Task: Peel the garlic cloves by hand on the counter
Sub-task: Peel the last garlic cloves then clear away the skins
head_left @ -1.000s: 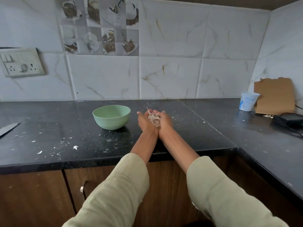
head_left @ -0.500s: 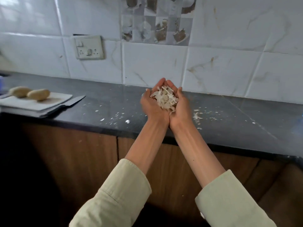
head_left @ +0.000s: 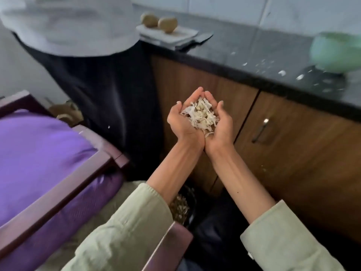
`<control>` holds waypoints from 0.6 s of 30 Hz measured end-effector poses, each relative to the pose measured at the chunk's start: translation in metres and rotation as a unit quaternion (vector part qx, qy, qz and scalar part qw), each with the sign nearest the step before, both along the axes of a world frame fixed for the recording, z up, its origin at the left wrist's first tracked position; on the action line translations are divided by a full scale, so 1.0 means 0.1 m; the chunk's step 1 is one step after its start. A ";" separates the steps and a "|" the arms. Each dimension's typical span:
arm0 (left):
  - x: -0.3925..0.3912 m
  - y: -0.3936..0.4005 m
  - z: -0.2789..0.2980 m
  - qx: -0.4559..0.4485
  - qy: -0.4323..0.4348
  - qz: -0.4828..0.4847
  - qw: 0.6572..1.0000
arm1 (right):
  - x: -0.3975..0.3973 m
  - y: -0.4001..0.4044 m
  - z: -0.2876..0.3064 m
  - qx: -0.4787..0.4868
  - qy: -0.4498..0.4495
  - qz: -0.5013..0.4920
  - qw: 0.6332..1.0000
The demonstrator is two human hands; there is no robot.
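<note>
A heap of pale, papery garlic peels lies in my two cupped hands, which are pressed together side by side. My left hand curls round the left of the heap and my right hand round the right. Both hands are held in the air in front of the wooden cabinet, below the edge of the black counter. The green bowl stands blurred on the counter at the far right, with small peel scraps scattered near it. No whole garlic cloves can be seen.
Two potatoes sit on a white board with a knife beside it. Another person in dark trousers stands at the left. A chair with a purple cushion is beside me. A dark bin holding scraps sits under my left forearm.
My cupped hands have carried the peels off the counter and down to the left, in front of the cabinet. The view has swung left and downward, so the bowl now lies far right.
</note>
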State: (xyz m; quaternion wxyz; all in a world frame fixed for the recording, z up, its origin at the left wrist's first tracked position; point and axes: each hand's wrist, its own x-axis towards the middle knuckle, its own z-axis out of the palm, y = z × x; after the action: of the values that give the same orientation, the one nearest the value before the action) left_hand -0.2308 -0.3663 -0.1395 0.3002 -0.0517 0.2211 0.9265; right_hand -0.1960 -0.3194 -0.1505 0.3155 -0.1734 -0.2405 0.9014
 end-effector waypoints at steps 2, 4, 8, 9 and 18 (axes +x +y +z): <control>-0.10 -0.15 -0.32 -0.017 -0.033 0.010 0.999 | -0.10 -0.14 -0.30 -0.013 -0.033 0.029 0.999; -0.19 -0.27 -0.63 -0.027 -0.068 0.028 0.997 | -0.20 -0.25 -0.59 -0.033 -0.071 0.044 0.996; -0.31 -0.40 -1.26 -0.054 -0.140 0.063 0.987 | -0.35 -0.39 -1.25 -0.080 -0.140 0.066 0.985; -0.31 -0.42 -1.39 -0.075 -0.153 0.064 0.983 | -0.34 -0.39 -1.39 -0.090 -0.155 0.070 0.981; -0.33 -0.51 -2.85 -0.212 -0.268 0.054 0.938 | -0.47 -0.59 -2.86 -0.139 -0.346 0.091 0.923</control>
State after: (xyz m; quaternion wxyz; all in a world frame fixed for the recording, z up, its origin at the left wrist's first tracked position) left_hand -0.2641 -0.4168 -0.4246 0.2799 -0.3723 0.3204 0.8248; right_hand -0.2427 -0.3781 -0.4369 0.1021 -0.4940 -0.2213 0.8346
